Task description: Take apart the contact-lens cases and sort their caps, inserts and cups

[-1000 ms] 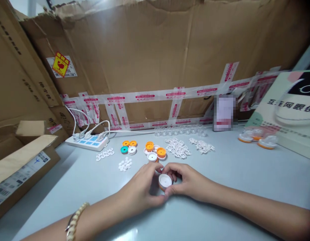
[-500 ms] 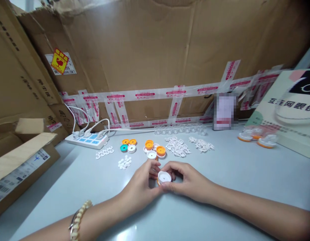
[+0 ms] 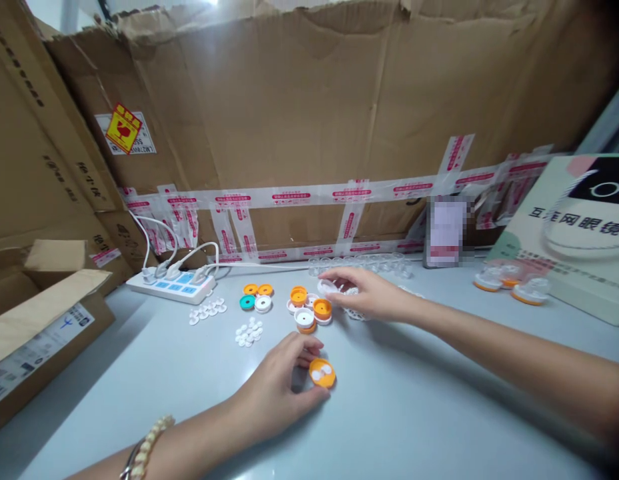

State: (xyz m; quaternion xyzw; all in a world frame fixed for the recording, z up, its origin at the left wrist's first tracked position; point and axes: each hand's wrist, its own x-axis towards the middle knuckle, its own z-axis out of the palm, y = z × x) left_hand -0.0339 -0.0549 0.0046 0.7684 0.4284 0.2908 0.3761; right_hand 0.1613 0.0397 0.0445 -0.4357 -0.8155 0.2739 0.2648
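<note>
My left hand rests on the grey table and pinches a small orange round cap that has white pieces inside it. My right hand is stretched forward over a pile of small white parts. Its fingers are pinched on a white round cap. Just in front lies a cluster of orange and white caps.
A white power strip with plugged cables sits at the back left. Teal, orange and white discs and small white buttons lie left of centre. A cardboard box stands at left, a printed box at right, taped cardboard walls behind.
The white cap has come off the orange one. My right hand has carried it forward to the pile of white parts, while my left hand stays with the orange cap.
</note>
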